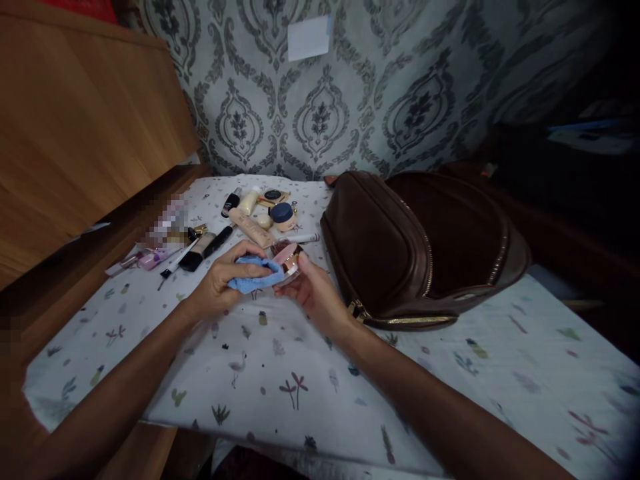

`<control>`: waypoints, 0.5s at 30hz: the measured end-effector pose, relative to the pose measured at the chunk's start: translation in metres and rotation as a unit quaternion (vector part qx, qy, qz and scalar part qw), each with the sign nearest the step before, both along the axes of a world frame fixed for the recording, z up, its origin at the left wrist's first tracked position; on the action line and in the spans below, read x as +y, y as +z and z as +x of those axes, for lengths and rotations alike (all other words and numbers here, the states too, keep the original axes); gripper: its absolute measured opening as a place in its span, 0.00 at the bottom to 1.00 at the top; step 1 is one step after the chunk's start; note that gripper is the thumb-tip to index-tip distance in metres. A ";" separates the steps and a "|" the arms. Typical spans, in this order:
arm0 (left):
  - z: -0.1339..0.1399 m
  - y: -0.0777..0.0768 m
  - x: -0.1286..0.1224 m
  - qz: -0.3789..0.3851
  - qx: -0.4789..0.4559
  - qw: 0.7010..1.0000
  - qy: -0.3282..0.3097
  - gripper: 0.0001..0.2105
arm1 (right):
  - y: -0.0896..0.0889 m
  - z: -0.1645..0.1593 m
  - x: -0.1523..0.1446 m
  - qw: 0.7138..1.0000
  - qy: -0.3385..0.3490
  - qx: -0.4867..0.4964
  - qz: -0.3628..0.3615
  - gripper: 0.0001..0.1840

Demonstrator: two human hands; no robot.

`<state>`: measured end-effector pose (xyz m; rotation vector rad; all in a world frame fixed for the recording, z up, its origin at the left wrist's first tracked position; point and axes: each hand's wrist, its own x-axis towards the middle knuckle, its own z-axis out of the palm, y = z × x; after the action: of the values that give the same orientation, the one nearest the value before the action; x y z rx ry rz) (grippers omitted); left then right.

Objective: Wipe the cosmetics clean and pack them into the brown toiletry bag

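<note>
My left hand [225,279] is closed on a folded blue cloth [255,276], which is pressed against a small round jar [288,260] with a pinkish lid and a shiny gold band. Thumb and fingers of my right hand [315,287] grip that jar from the other side. Both hands are above the patterned cloth, just in front of the cosmetics. Close behind them lie a beige squeeze tube [251,227], a jar with a dark blue lid [283,217] and a white pen-like stick [303,237]. My fingers cover part of the jar.
A brown leather bag [380,247] with open gold zips stands right of my hands. Several cosmetics lie at the left, among them a foundation bottle [197,252], a black tube [220,241] and a brush [173,267]. A wooden panel [90,120] borders the left side; patterned wallpaper [320,120] is behind.
</note>
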<state>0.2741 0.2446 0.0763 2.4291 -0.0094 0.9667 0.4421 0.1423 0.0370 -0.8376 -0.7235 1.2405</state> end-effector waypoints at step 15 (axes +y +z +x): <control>-0.001 -0.002 0.002 -0.015 0.039 0.997 0.061 0.11 | 0.015 0.011 -0.006 0.991 0.097 0.063 -0.073 0.30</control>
<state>0.2728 0.2470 0.0744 2.4615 0.1825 0.9173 0.4528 0.1362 0.0524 -0.8128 -0.6284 1.5216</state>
